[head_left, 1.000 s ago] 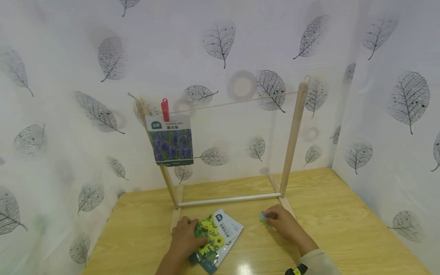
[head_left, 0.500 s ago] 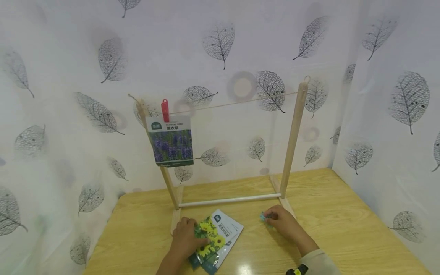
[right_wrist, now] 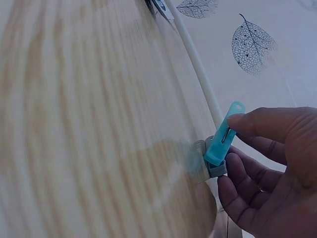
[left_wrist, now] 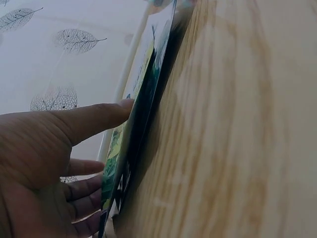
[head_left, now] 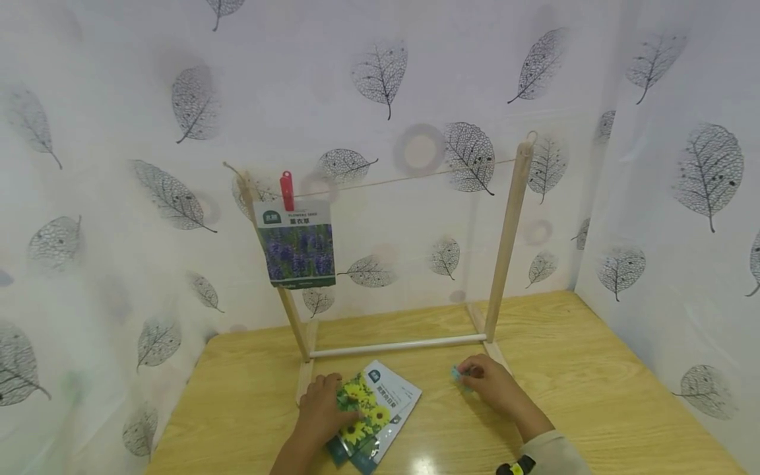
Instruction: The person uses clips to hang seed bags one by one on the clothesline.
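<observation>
My left hand [head_left: 320, 410] holds the left edge of the top seed packet [head_left: 375, 414], which shows yellow flowers. Its thumb [left_wrist: 99, 119] lies across the packet's face in the left wrist view, with the fingers at the edge. Another packet [head_left: 407, 400] lies partly under it, fanned out on the table. To the right, my right hand [head_left: 488, 386] pinches a teal clothespin [right_wrist: 225, 134] between thumb and fingers. Beside that clothespin, close to the tabletop, are grey clips [right_wrist: 217, 170]. A lavender seed packet [head_left: 298, 251] hangs from the string under a red clothespin [head_left: 287, 191].
A wooden frame with two posts [head_left: 510, 237] stands behind the hands, joined low down by a white rod [head_left: 398, 346]. A thin string [head_left: 392, 180] runs between the post tops. Leaf-patterned sheeting [head_left: 380, 39] surrounds the wooden table [head_left: 594, 396].
</observation>
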Demonstrator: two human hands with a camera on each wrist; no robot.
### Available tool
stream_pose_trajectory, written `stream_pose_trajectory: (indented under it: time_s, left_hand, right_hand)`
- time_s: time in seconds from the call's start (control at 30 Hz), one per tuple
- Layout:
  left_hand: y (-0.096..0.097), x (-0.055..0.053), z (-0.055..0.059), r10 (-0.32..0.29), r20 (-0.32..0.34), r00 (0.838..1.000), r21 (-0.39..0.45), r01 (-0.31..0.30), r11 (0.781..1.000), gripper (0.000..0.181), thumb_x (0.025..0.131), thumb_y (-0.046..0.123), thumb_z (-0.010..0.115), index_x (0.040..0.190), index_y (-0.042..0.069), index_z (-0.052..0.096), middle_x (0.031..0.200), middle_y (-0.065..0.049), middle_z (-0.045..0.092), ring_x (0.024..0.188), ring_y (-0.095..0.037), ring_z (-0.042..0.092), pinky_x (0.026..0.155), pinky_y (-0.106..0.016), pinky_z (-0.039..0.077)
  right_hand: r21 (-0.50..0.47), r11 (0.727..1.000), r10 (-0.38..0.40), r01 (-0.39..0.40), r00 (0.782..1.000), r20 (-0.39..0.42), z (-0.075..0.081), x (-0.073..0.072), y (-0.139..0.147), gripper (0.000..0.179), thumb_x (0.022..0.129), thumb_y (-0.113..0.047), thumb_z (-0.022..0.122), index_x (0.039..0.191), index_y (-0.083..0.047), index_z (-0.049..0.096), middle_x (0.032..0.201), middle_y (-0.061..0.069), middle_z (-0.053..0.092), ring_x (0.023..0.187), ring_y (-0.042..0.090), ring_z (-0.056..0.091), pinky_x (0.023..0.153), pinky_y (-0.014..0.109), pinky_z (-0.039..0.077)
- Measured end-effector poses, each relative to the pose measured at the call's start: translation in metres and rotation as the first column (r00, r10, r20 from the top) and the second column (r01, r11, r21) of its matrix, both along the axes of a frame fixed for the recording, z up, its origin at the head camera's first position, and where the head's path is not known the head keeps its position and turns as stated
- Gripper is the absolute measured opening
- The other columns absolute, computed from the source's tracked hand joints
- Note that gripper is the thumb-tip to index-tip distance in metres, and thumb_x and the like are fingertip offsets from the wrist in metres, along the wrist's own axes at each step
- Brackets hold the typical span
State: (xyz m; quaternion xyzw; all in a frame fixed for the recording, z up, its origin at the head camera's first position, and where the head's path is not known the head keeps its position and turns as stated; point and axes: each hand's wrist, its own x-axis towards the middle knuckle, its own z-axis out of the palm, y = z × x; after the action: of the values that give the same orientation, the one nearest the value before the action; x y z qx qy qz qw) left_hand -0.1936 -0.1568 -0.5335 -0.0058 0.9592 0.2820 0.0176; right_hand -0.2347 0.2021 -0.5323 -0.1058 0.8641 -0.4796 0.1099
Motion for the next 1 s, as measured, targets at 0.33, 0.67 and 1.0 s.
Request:
stream_pose_trajectory:
  time_s: [0.33, 0.67, 1.0]
  left_hand:
    - [-0.004, -0.001, 0.000, 0.014, 0.010, 1.000, 0.149, -0.016, 0.989, 0.046, 0.081, 0.028, 0.075, 0.120, 0.007, 0.063, 0.098, -0.005, 0.045, 0.081, -0.015, 0.045, 0.068, -0.024, 0.042]
    - [-0.005, -0.008, 0.001, 0.104, -0.027, 0.994, 0.203, -0.096, 0.974, 0.024, 0.084, 0.019, 0.072, 0.106, 0.011, 0.066, 0.093, -0.002, 0.055, 0.081, -0.012, 0.050, 0.068, -0.024, 0.044]
    - [-0.009, -0.009, 0.003, 0.142, 0.028, 0.990, 0.327, -0.143, 0.934, 0.015, 0.088, 0.020, 0.067, 0.101, 0.013, 0.064, 0.100, -0.001, 0.066, 0.092, -0.015, 0.059, 0.080, -0.036, 0.051]
  right_hand:
    - [-0.019, 1.000, -0.001, 0.001, 1.000, -0.002, -0.002, -0.002, 0.001, 0.020, 0.096, -0.028, 0.059, 0.108, -0.012, 0.060, 0.109, 0.007, 0.064, 0.099, 0.021, 0.061, 0.085, 0.038, 0.053]
    - [-0.056, 0.997, -0.043, 0.043, 0.999, 0.001, 0.001, -0.003, 0.001, 0.022, 0.097, -0.029, 0.057, 0.109, -0.011, 0.061, 0.108, 0.007, 0.064, 0.098, 0.021, 0.061, 0.083, 0.037, 0.053]
    - [-0.133, 0.990, -0.049, 0.046, 0.999, -0.021, 0.000, -0.006, 0.001, 0.023, 0.098, -0.031, 0.055, 0.110, -0.013, 0.060, 0.112, 0.008, 0.064, 0.098, 0.023, 0.062, 0.084, 0.036, 0.054]
